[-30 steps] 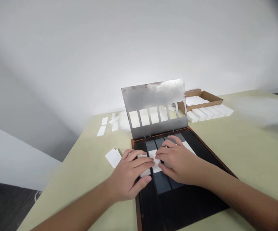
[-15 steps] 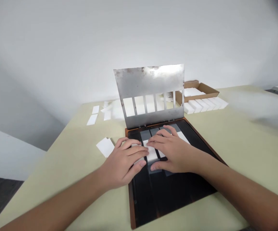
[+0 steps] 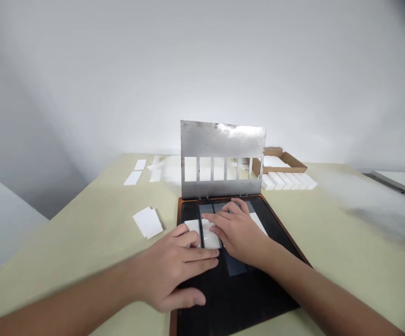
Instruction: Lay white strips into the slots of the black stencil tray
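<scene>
1. The right hand (image 3: 239, 233) lies flat, fingers (image 3: 223, 218) slightly apart, pressing on the white strips (image 3: 209, 239) and gripping nothing.
2. The left hand (image 3: 172, 273) lies flat just beside it, fingers (image 3: 202, 254) together, their tips at the strips' near edge.
3. Under both hands is the black tray (image 3: 258, 289).
4. Beyond the fingertips, a slotted metal plate (image 3: 223, 140) stands upright.
5. Left of the left hand, white cards (image 3: 148, 222) lie on the table (image 3: 328, 242).

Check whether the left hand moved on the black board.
Yes: the left hand drew back toward the person, away from the hinged metal plate, uncovering a white strip.
</scene>
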`<state>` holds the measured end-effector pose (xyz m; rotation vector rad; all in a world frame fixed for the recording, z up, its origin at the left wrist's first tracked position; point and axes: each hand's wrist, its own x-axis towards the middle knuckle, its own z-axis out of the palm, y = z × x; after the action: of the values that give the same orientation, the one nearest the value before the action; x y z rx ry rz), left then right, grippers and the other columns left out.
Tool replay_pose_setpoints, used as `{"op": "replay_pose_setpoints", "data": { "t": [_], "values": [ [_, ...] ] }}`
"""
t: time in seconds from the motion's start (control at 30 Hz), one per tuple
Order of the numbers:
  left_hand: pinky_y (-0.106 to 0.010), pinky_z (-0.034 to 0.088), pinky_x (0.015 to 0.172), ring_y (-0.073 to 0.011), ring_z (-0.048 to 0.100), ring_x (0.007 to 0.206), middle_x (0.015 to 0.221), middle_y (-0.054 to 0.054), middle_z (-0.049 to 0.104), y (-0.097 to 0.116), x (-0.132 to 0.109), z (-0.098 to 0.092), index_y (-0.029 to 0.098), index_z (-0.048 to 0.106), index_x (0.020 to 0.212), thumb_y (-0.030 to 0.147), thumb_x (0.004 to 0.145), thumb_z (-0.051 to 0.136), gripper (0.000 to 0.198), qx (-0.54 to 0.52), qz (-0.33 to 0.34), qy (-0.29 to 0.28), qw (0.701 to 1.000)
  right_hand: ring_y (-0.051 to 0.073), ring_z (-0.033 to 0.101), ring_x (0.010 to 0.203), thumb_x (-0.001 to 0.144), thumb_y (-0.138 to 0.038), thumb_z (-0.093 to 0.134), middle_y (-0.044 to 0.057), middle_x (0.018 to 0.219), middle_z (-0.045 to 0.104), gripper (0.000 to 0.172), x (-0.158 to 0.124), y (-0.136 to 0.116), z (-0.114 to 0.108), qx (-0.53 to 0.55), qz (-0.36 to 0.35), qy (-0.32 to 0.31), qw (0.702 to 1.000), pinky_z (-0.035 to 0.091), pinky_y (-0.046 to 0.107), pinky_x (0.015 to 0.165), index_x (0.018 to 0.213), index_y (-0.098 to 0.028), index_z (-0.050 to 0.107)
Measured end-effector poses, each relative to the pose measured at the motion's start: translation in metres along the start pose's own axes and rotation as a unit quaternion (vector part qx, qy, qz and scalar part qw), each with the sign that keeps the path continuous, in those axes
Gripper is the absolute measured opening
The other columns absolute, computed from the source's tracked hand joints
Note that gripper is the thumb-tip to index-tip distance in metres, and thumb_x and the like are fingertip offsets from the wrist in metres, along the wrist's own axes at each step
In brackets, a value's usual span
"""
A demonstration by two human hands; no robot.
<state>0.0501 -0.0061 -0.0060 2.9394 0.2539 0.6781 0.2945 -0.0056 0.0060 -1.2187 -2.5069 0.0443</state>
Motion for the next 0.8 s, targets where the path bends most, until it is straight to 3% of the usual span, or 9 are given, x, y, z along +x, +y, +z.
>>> {"op": "replay_pose_setpoints", "data": {
  "t": [0.1, 0.17, 0.3, 0.37, 0.57, 0.7, 0.8],
  "values": [
    [-0.043, 0.04, 0.082, -0.0273, 0.057, 0.095, 0.133, -0.011, 0.073, -0.004, -0.005, 0.002, 0.023, 0.061, 0.143, 0.05, 0.107, 0.045, 0.048, 0.004, -0.026, 0.003, 1.0, 0.027, 0.056, 0.107, 0.11, -0.026, 0.041, 0.009, 0.101, 0.078, 0.041, 0.008, 0.001, -0.008, 0.001, -0.013, -0.016, 1.0, 0.022, 0.055, 0.116, 0.146, -0.02, 0.059],
    [-0.043, 0.039, 0.083, -0.0268, 0.056, 0.094, 0.129, -0.011, 0.074, -0.005, -0.005, 0.001, 0.022, 0.062, 0.142, 0.049, 0.108, 0.043, 0.047, 0.014, -0.032, 0.016, 0.999, 0.028, 0.056, 0.11, 0.109, -0.038, 0.045, 0.009, 0.096, 0.077, 0.047, 0.015, 0.004, -0.014, 0.016, -0.041, -0.041, 0.998, 0.023, 0.055, 0.116, 0.151, -0.019, 0.055],
    [-0.041, 0.036, 0.079, -0.025, 0.055, 0.087, 0.111, -0.008, 0.078, -0.002, 0.0, -0.005, 0.021, 0.066, 0.134, 0.046, 0.109, 0.042, 0.043, 0.012, -0.058, 0.014, 0.998, 0.03, 0.056, 0.11, 0.092, -0.072, 0.062, 0.008, 0.092, 0.076, 0.084, 0.024, 0.014, -0.019, 0.058, -0.101, -0.075, 0.99, 0.024, 0.054, 0.116, 0.156, -0.018, 0.049],
    [-0.041, 0.035, 0.077, -0.0245, 0.055, 0.086, 0.117, -0.007, 0.077, -0.001, 0.003, -0.009, 0.021, 0.068, 0.13, 0.044, 0.108, 0.046, 0.039, 0.013, -0.059, 0.001, 0.998, 0.03, 0.056, 0.111, 0.085, -0.079, 0.065, 0.008, 0.095, 0.076, 0.094, 0.025, 0.018, -0.017, 0.075, -0.115, -0.079, 0.987, 0.023, 0.055, 0.117, 0.156, -0.019, 0.049],
    [-0.042, 0.036, 0.083, -0.0256, 0.055, 0.093, 0.137, -0.003, 0.071, -0.005, 0.005, -0.015, 0.02, 0.064, 0.138, 0.038, 0.106, 0.053, 0.039, 0.021, -0.053, -0.034, 0.998, 0.03, 0.056, 0.116, 0.078, -0.073, 0.076, 0.008, 0.1, 0.077, 0.093, 0.022, 0.025, -0.013, 0.081, -0.104, -0.093, 0.987, 0.021, 0.054, 0.119, 0.152, -0.021, 0.055],
    [-0.043, 0.036, 0.088, -0.0271, 0.055, 0.1, 0.138, -0.005, 0.069, -0.009, 0.001, -0.014, 0.022, 0.066, 0.135, 0.035, 0.104, 0.055, 0.036, 0.037, -0.052, -0.043, 0.997, 0.028, 0.058, 0.114, 0.077, -0.068, 0.081, 0.006, 0.103, 0.077, 0.087, 0.023, 0.026, -0.013, 0.093, -0.091, -0.105, 0.986, 0.023, 0.052, 0.118, 0.148, -0.024, 0.059],
    [-0.043, 0.036, 0.087, -0.0279, 0.053, 0.101, 0.131, -0.008, 0.066, -0.012, -0.003, -0.011, 0.028, 0.07, 0.131, 0.035, 0.102, 0.057, 0.032, 0.052, -0.088, -0.014, 0.995, 0.028, 0.058, 0.113, 0.076, -0.068, 0.082, 0.006, 0.102, 0.077, 0.085, 0.022, 0.027, -0.014, 0.084, -0.093, -0.1, 0.987, 0.024, 0.051, 0.118, 0.145, -0.023, 0.061]
  ]
}}
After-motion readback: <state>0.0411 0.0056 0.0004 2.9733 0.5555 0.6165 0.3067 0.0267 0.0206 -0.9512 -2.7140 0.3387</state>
